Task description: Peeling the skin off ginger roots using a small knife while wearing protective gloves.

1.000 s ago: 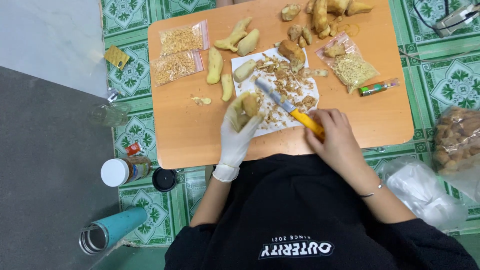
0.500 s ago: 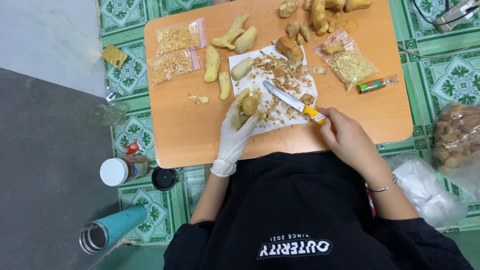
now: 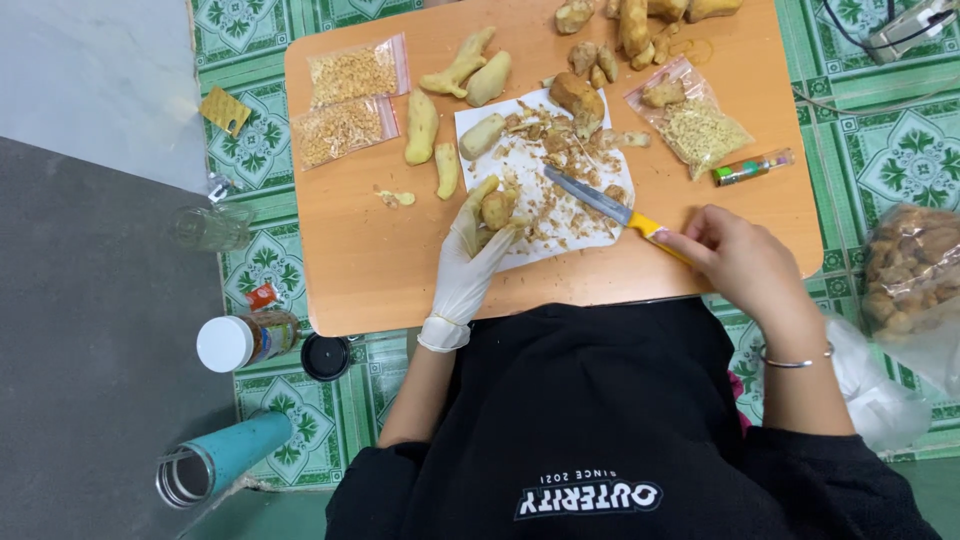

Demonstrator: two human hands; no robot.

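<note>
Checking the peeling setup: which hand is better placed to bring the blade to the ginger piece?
Right. The right hand already grips the yellow-handled knife, blade over the peel-strewn paper; the gloved left hand is occupied holding the ginger piece.

Left hand point(image 3: 470, 262): covered by a white disposable glove.
Right hand point(image 3: 735, 262): left bare; thin metal bracelet point(image 3: 795, 362) worn.
Top: black, sleeves pushed up.

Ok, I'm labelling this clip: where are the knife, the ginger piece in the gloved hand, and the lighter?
knife point(image 3: 585, 195), head view, middle of the blade.
ginger piece point(image 3: 495, 208), head view, its top.
lighter point(image 3: 752, 168), head view, mid-body.
</note>
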